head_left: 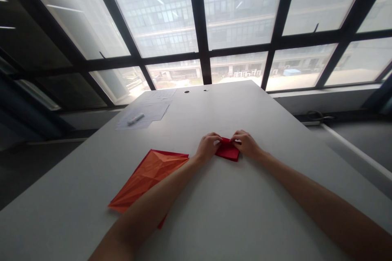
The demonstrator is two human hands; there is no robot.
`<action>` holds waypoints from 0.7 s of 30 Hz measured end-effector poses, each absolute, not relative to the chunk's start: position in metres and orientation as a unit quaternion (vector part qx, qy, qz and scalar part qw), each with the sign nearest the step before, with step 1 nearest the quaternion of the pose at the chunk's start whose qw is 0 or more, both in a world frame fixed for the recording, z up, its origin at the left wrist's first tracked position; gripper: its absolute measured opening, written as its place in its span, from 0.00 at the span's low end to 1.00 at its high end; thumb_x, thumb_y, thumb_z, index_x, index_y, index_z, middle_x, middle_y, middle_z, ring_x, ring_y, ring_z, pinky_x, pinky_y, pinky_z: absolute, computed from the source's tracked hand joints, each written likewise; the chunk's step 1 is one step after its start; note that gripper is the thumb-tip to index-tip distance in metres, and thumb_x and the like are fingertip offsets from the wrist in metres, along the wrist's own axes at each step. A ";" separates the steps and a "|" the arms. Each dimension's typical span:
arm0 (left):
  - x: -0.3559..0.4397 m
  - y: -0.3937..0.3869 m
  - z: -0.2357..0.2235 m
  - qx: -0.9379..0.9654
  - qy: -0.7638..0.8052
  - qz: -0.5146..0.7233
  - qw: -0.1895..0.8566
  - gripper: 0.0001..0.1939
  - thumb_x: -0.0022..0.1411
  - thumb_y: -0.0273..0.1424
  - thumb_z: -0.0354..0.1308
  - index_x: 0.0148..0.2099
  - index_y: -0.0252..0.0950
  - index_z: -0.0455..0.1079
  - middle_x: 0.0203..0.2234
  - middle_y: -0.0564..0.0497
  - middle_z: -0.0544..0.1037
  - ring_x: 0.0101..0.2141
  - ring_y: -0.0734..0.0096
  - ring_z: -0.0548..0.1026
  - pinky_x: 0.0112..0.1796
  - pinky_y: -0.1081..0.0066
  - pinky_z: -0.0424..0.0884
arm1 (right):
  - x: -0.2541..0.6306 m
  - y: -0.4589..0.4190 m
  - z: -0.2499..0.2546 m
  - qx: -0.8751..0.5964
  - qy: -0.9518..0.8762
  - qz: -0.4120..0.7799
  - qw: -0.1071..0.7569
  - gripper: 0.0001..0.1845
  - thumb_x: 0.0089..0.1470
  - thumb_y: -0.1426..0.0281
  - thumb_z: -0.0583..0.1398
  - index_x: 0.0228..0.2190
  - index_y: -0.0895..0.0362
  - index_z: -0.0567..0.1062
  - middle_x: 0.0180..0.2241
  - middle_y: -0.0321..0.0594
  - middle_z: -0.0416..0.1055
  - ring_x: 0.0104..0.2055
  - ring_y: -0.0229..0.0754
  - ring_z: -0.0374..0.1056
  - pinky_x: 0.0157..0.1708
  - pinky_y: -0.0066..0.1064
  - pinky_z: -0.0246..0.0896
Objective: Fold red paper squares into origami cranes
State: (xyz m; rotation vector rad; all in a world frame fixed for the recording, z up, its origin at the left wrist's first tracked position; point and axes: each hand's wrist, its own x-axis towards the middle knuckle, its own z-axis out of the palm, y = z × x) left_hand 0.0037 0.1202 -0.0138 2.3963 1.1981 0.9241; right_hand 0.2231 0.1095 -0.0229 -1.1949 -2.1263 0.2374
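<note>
A small folded piece of red paper (227,153) lies on the white table, held at its far edge by both hands. My left hand (210,145) pinches its far left corner, thumb and fingers closed together. On the other side, my right hand (246,144) grips the far right corner in the same way. Left of my left hand lies a creased sheet of orange paper (150,171) on top of red paper (159,152). My left forearm hides part of that stack.
The white table (211,212) reaches to a row of windows (239,8). Printed sheets (154,110) with a whitish, tube-like object (135,119) on them lie at the far left. Two small round holes (186,91) are near the far edge.
</note>
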 end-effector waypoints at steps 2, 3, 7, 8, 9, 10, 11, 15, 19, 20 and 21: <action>0.004 0.119 -0.010 0.845 0.424 0.304 0.116 0.11 0.62 0.24 0.57 0.41 0.42 0.78 0.41 0.51 0.79 0.43 0.66 0.76 0.51 0.64 0.70 | 0.223 0.109 -0.021 -0.455 -0.829 0.069 0.317 0.13 0.54 0.79 0.59 0.34 0.53 0.82 0.36 0.40 0.76 0.42 0.44 0.68 0.45 0.34 0.60; 0.004 0.118 -0.008 0.849 0.428 0.293 0.095 0.11 0.62 0.25 0.56 0.41 0.42 0.78 0.42 0.50 0.79 0.44 0.65 0.75 0.52 0.62 0.68 | 0.223 0.108 -0.020 -0.455 -0.834 0.058 0.305 0.14 0.54 0.79 0.59 0.34 0.52 0.82 0.36 0.39 0.76 0.42 0.44 0.68 0.46 0.34 0.59; 0.007 0.115 -0.001 0.863 0.428 0.265 0.037 0.14 0.64 0.24 0.53 0.45 0.43 0.77 0.47 0.49 0.78 0.49 0.63 0.73 0.55 0.59 0.65 | 0.223 0.107 -0.016 -0.460 -0.841 0.024 0.282 0.15 0.56 0.79 0.57 0.36 0.51 0.82 0.36 0.39 0.76 0.42 0.43 0.68 0.46 0.33 0.59; 0.008 0.115 0.000 0.869 0.418 0.263 0.033 0.15 0.65 0.24 0.52 0.48 0.43 0.76 0.49 0.50 0.77 0.50 0.63 0.72 0.56 0.59 0.65 | 0.223 0.107 -0.015 -0.464 -0.839 0.014 0.285 0.15 0.57 0.78 0.57 0.36 0.51 0.81 0.36 0.39 0.75 0.42 0.43 0.68 0.47 0.33 0.59; 0.009 0.114 0.001 0.877 0.401 0.261 0.034 0.17 0.66 0.24 0.51 0.51 0.43 0.75 0.50 0.50 0.76 0.52 0.64 0.72 0.57 0.60 0.64 | 0.223 0.107 -0.015 -0.469 -0.835 0.004 0.289 0.15 0.57 0.78 0.57 0.36 0.52 0.81 0.36 0.40 0.75 0.42 0.43 0.67 0.47 0.33 0.59; 0.010 0.112 0.001 0.887 0.381 0.258 0.038 0.18 0.66 0.25 0.51 0.54 0.44 0.73 0.52 0.50 0.76 0.54 0.64 0.71 0.57 0.61 0.64 | 0.224 0.108 -0.014 -0.473 -0.831 -0.004 0.294 0.14 0.58 0.78 0.56 0.36 0.52 0.81 0.37 0.40 0.75 0.42 0.43 0.67 0.47 0.33 0.59; 0.011 0.111 0.001 0.896 0.360 0.255 0.044 0.19 0.67 0.26 0.50 0.56 0.43 0.71 0.53 0.50 0.75 0.55 0.65 0.70 0.58 0.62 0.63 | 0.225 0.108 -0.014 -0.475 -0.828 -0.009 0.297 0.14 0.59 0.77 0.56 0.36 0.52 0.81 0.37 0.40 0.75 0.42 0.43 0.67 0.47 0.33 0.59; 0.013 0.106 0.002 0.918 0.323 0.219 0.071 0.20 0.70 0.31 0.46 0.60 0.43 0.68 0.58 0.51 0.72 0.58 0.64 0.69 0.60 0.62 0.61 | 0.228 0.110 -0.015 -0.460 -0.839 0.022 0.290 0.15 0.58 0.78 0.55 0.36 0.53 0.81 0.37 0.40 0.75 0.42 0.42 0.68 0.45 0.30 0.61; 0.012 0.105 0.004 0.920 0.340 0.178 0.075 0.20 0.70 0.31 0.44 0.58 0.42 0.70 0.56 0.50 0.74 0.58 0.64 0.69 0.61 0.62 0.60 | 0.229 0.108 -0.016 -0.481 -0.831 0.041 0.277 0.18 0.54 0.80 0.55 0.39 0.53 0.81 0.39 0.39 0.77 0.44 0.42 0.69 0.47 0.29 0.61; 0.012 0.105 0.004 0.921 0.344 0.173 0.069 0.19 0.70 0.31 0.44 0.58 0.41 0.70 0.56 0.49 0.74 0.58 0.64 0.69 0.61 0.61 0.60 | 0.230 0.108 -0.016 -0.496 -0.823 0.036 0.275 0.19 0.54 0.80 0.55 0.39 0.53 0.81 0.39 0.39 0.77 0.44 0.42 0.69 0.48 0.30 0.60; 0.011 0.106 0.004 0.920 0.348 0.169 0.061 0.19 0.70 0.30 0.44 0.57 0.40 0.70 0.56 0.48 0.74 0.59 0.64 0.68 0.61 0.61 0.60 | 0.230 0.107 -0.016 -0.511 -0.815 0.031 0.272 0.20 0.54 0.81 0.54 0.40 0.53 0.81 0.39 0.39 0.77 0.44 0.42 0.69 0.48 0.30 0.60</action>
